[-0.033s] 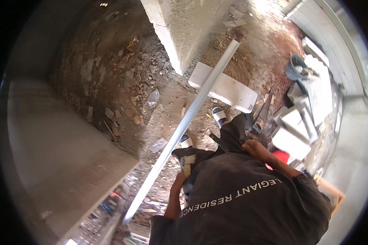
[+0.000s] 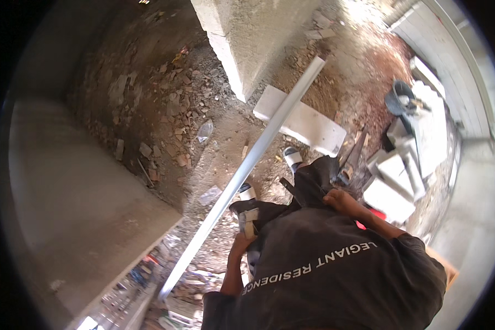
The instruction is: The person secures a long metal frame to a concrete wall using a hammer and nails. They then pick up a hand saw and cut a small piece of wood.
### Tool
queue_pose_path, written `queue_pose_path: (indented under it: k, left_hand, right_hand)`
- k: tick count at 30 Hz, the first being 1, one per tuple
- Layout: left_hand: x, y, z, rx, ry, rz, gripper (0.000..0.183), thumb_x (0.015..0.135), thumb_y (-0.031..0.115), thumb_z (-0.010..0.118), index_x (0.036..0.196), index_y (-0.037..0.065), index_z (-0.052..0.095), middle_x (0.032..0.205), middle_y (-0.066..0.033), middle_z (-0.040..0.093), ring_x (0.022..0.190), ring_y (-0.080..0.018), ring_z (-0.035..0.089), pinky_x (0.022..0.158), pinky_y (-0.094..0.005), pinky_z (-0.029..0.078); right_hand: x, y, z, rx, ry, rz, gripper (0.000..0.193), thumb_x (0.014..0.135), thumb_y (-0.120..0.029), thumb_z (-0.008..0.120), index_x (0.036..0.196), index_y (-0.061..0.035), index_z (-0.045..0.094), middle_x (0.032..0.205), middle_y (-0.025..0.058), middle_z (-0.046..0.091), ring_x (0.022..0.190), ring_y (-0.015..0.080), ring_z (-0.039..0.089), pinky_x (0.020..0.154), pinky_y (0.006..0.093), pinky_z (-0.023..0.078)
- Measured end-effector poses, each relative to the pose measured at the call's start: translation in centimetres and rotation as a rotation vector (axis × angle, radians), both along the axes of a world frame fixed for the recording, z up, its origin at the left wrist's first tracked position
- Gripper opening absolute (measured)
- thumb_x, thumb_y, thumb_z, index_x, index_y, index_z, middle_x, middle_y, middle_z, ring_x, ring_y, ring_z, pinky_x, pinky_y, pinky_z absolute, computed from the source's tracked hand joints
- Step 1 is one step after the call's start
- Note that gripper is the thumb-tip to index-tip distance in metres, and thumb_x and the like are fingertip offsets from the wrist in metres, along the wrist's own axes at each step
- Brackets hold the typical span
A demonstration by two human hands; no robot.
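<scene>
Right grip at dark clothing, silvery bar, rubble

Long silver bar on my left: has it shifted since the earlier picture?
No, not visibly: the long silver bar crosses the pale block at the same spot, just right of the concrete pillar's lower corner, as before.

Likely building site, rubble, bare concrete

Dk bucket nr wht blocks on R, conc pillar up top, clr plastic by rubble on L.
</scene>
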State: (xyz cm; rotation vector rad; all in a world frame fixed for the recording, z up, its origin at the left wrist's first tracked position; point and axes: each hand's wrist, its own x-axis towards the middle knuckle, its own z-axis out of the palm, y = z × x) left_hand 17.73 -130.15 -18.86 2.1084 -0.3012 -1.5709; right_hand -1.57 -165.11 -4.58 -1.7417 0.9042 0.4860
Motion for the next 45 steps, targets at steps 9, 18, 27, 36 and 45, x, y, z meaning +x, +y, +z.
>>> queue_pose_path:
  k: [9, 18, 27, 36, 45]
  left_hand:
    - [8.4, -26.2, -9.0, 0.077, -0.633, -0.065, 0.053, 0.087, 0.054, 0.045, 0.092, 0.003, 0.06, 0.08, -0.0256, 0.063, 0.08, -0.0427, 0.061, 0.075, -0.0495, 0.047]
    - [17.5, -43.9, -31.1, 0.015, -0.838, -0.29, 0.057, 0.084, 0.058, 0.045, 0.102, 0.005, 0.052, 0.092, -0.022, 0.063, 0.088, -0.0367, 0.063, 0.072, -0.0474, 0.05]
    - [18.4, -48.1, -38.0, -0.071, -0.871, -0.481, 0.06, 0.086, 0.056, 0.046, 0.122, 0.009, 0.043, 0.122, -0.0127, 0.045, 0.093, -0.0319, 0.062, 0.067, -0.0492, 0.051]
    - [10.5, -38.2, -36.1, -0.499, -1.329, -0.473, 0.013, 0.081, 0.017, 0.055, 0.09, 0.007, 0.054, 0.076, -0.0074, 0.056, 0.067, -0.0254, 0.061, 0.057, -0.0368, 0.052]
    - [8.3, -33.4, -33.0, -0.959, -0.89, 0.179, 0.03, 0.09, 0.03, 0.051, 0.103, 0.004, 0.061, 0.104, -0.014, 0.061, 0.098, -0.0286, 0.058, 0.087, -0.0389, 0.042]
  right_hand:
    - [0.1, -24.2, -9.3, -0.325, -0.156, -0.288, 0.023, 0.092, -0.022, 0.048, 0.087, -0.0017, 0.057, 0.059, 0.0056, 0.052, 0.054, 0.0147, 0.05, 0.053, 0.0311, 0.042]
    - [2.6, -32.4, -12.3, -0.879, -0.564, -0.947, 0.02, 0.091, -0.022, 0.052, 0.097, -0.0042, 0.06, 0.067, -0.001, 0.05, 0.047, 0.0036, 0.036, 0.04, 0.0183, 0.026]
    - [8.2, -28.7, -27.1, -0.474, -1.289, -0.755, 0.028, 0.093, -0.019, 0.051, 0.108, 0.0046, 0.054, 0.084, 0.006, 0.058, 0.062, 0.0082, 0.046, 0.054, 0.0209, 0.037]
    - [15.0, -22.6, -30.9, -0.292, -1.34, -0.678, 0.025, 0.093, -0.016, 0.05, 0.105, 0.0062, 0.055, 0.083, 0.0118, 0.062, 0.062, 0.0124, 0.055, 0.053, 0.0219, 0.046]
    - [17.8, -13.3, -30.7, -0.387, -1.128, -0.189, 0.021, 0.089, -0.014, 0.056, 0.094, 0.0055, 0.061, 0.072, 0.009, 0.062, 0.065, 0.0124, 0.06, 0.052, 0.0255, 0.049]
